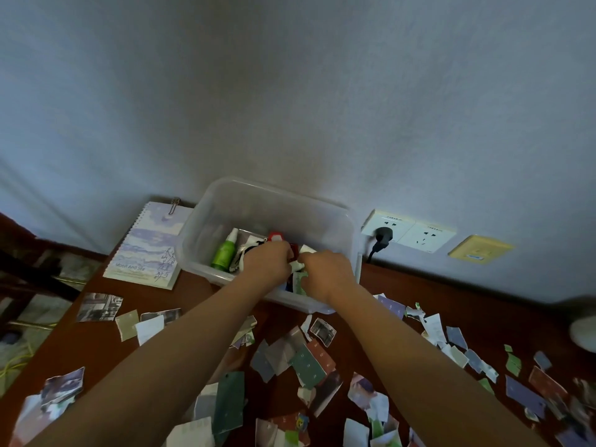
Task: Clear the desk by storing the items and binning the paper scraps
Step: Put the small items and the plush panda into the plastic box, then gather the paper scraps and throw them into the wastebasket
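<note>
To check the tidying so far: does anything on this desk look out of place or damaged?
Yes. Torn paper scraps with ragged edges lie scattered across the desk, in front of the clear box. The spiral notebook beside it looks intact.

Dim, bluish indoor light. Wall (290, 91) above the clear plastic box (290, 214) is warm grey at centre and bluer to the left; a soft shadow sits just above its rim. Forearms (193, 333) in front of the box are underlit. Wide-angle bend: desk (435, 295) edge right of the box curves. Paper scraps (522, 393) far right of it are smeared.
</note>
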